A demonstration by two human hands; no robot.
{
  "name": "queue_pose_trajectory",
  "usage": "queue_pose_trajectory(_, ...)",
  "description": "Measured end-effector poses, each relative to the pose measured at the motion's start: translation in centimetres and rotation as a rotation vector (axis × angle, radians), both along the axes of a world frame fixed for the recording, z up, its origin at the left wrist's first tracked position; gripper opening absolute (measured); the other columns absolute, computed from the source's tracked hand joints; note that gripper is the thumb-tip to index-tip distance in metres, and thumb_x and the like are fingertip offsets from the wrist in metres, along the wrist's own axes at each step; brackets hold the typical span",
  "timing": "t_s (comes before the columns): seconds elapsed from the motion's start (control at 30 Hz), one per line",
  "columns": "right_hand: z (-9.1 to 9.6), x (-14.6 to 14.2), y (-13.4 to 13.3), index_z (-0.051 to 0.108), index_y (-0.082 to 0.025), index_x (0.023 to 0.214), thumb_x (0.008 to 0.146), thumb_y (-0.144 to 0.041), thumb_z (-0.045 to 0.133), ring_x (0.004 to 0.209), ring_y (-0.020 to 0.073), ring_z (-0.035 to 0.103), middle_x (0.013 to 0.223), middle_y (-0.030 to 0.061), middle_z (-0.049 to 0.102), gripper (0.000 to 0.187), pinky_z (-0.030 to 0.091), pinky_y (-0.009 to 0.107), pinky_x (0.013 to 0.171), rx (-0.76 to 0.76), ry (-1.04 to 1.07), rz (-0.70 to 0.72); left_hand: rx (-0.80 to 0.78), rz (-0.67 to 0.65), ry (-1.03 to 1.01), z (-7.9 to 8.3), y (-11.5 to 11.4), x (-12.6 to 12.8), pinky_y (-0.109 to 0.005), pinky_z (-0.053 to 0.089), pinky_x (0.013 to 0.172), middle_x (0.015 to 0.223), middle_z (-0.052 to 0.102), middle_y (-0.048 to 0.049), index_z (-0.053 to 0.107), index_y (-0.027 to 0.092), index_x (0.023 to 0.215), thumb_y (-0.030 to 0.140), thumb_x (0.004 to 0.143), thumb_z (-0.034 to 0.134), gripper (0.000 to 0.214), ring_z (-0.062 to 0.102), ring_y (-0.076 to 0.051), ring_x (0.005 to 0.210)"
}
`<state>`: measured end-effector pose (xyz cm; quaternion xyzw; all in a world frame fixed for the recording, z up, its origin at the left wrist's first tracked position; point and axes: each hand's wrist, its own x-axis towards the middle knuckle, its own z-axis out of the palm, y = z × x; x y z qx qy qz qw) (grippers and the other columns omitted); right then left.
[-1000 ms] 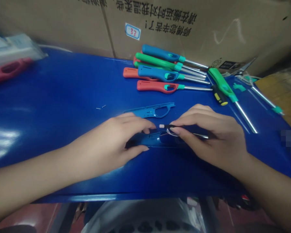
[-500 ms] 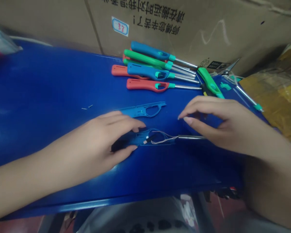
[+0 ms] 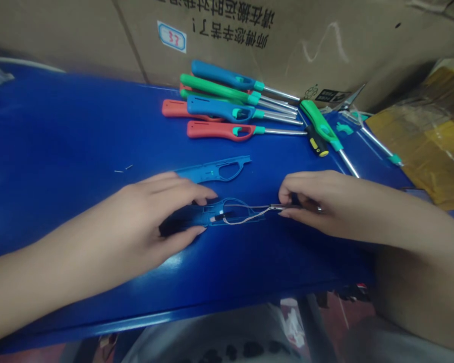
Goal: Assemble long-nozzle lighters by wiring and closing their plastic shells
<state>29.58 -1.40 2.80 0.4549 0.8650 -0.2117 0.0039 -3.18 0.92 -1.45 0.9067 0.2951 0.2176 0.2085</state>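
My left hand grips the lower blue lighter casing half by its handle end, thumb below and fingers above. Inside the casing lies a small black part with a pale tip, joined to thin wires. The wires run right into a metal lighter tube. My right hand pinches that tube between thumb and fingers, and the palm hides some of it. Just above my left hand rests the other blue casing half, its handle end partly covered by my fingers.
Several assembled stick lighters in red, blue and green lie behind. A black and yellow screwdriver, a green lighter and scissors are at right. Two small screws lie left. A cardboard box stands along the back.
My right hand has come down from above the metal tube and closed on it. My left hand keeps its hold on the blue casing half. The whole view has shifted slightly.
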Motion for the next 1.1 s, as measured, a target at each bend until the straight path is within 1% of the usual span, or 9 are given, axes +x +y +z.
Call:
queue_pose_trajectory(0.2, 0.1, -0.9, -0.1, 0.059, -0.023, 0.087, 0.094, -0.022, 0.065, 0.055, 0.0116, 0.045, 0.076, -0.004, 0.061, 0.009, 0.034, 0.028, 0.057, 0.032, 0.017, -0.009, -0.009, 0.019, 0.049, 0.3, -0.1, -0.1, -0.032, 0.057, 0.088, 0.115, 0.076, -0.0021, 0.07, 0.029, 0.128, 0.042, 0.096, 0.069, 0.035, 0.072, -0.025, 0.105)
queue_pose_trajectory(0.3, 0.0, -1.4, -0.3, 0.061, -0.023, 0.09, 0.096, -0.022, 0.065, 0.057, 0.0121, 0.049, 0.077, -0.0037, 0.063, 0.008, 0.037, 0.029, 0.06, 0.046, 0.085, -0.002, -0.03, 0.004, 0.044, 0.8, -0.1, 0.1, -0.032, 0.058, 0.089, 0.114, 0.075, -0.0017, 0.072, 0.028, 0.123, 0.044, 0.097, 0.069, 0.03, 0.072, -0.024, 0.105)
queue_pose_trajectory(0.4, 0.0, -1.8, -0.4, 0.065, -0.023, 0.096, 0.102, -0.024, 0.061, 0.065, 0.0144, 0.059, 0.079, -0.0021, 0.068, 0.007, 0.041, 0.029, 0.065, 0.072, 0.15, 0.014, -0.032, -0.006, 0.036, 1.2, -0.2, 0.3, -0.03, 0.057, 0.088, 0.111, 0.076, -0.0007, 0.075, 0.028, 0.112, 0.038, 0.102, 0.063, 0.019, 0.072, -0.021, 0.104)
queue_pose_trajectory(0.5, -0.2, -2.0, -0.3, 0.068, -0.023, 0.1, 0.105, -0.026, 0.058, 0.08, 0.0168, 0.068, 0.089, 0.001, 0.073, 0.011, 0.045, 0.029, 0.073, 0.112, 0.21, 0.025, -0.021, 0.066, 0.005, 1.3, -0.4, 0.3, -0.027, 0.056, 0.089, 0.114, 0.076, 0.0006, 0.075, 0.029, 0.115, 0.038, 0.102, 0.063, 0.02, 0.072, -0.019, 0.104)
queue_pose_trajectory(0.63, -0.2, -2.4, -0.3, 0.069, -0.021, 0.102, 0.105, -0.02, 0.055, 0.084, 0.0155, 0.068, 0.092, 0.0026, 0.074, 0.014, 0.046, 0.027, 0.073, 0.137, 0.292, 0.055, 0.024, 0.159, -0.047, 1.5, -0.7, 0.1, -0.024, 0.055, 0.091, 0.118, 0.076, 0.0037, 0.072, 0.032, 0.125, 0.041, 0.099, 0.069, 0.027, 0.071, -0.016, 0.101)
queue_pose_trajectory(0.73, -0.1, -2.8, -0.3, 0.068, -0.02, 0.102, 0.106, -0.019, 0.052, 0.082, 0.0139, 0.066, 0.09, 0.0019, 0.072, 0.016, 0.046, 0.025, 0.073, 0.089, 0.329, 0.073, 0.038, 0.19, -0.072, 1.6, -0.8, 0.0, -0.022, 0.057, 0.084, 0.108, 0.078, 0.0048, 0.075, 0.031, 0.119, 0.041, 0.098, 0.07, 0.023, 0.072, -0.014, 0.09)
queue_pose_trajectory(0.83, -0.2, -2.9, -0.3, 0.068, -0.02, 0.104, 0.107, -0.02, 0.052, 0.084, 0.0144, 0.065, 0.089, 0.0017, 0.072, 0.016, 0.046, 0.026, 0.075, 0.049, 0.323, 0.075, -0.049, 0.213, -0.14, 1.6, -0.6, 0.1, -0.02, 0.059, 0.074, 0.097, 0.079, 0.0054, 0.077, 0.031, 0.117, 0.044, 0.095, 0.074, 0.026, 0.072, -0.013, 0.078)
queue_pose_trajectory(0.93, -0.4, -2.8, -0.3, 0.068, -0.02, 0.106, 0.108, -0.023, 0.052, 0.085, 0.015, 0.063, 0.09, 0.0019, 0.071, 0.016, 0.046, 0.027, 0.076, 0.036, 0.307, 0.072, -0.253, 0.215, -0.235, 1.8, -0.2, 0.2, -0.017, 0.061, 0.068, 0.089, 0.079, 0.0038, 0.079, 0.03, 0.115, 0.041, 0.089, 0.08, 0.028, 0.074, -0.014, 0.074)
queue_pose_trajectory(1.1, -0.9, -2.4, -0.2, 0.067, -0.02, 0.108, 0.11, -0.026, 0.046, 0.089, 0.0162, 0.063, 0.096, 0.0038, 0.07, 0.022, 0.047, 0.028, 0.082, 0.036, 0.273, 0.081, -0.478, 0.154, -0.26, 2.1, 0.6, 0.2, -0.012, 0.058, 0.051, 0.077, 0.079, 0.0025, 0.081, 0.027, 0.111, 0.033, 0.091, 0.079, 0.021, 0.074, -0.012, 0.061)
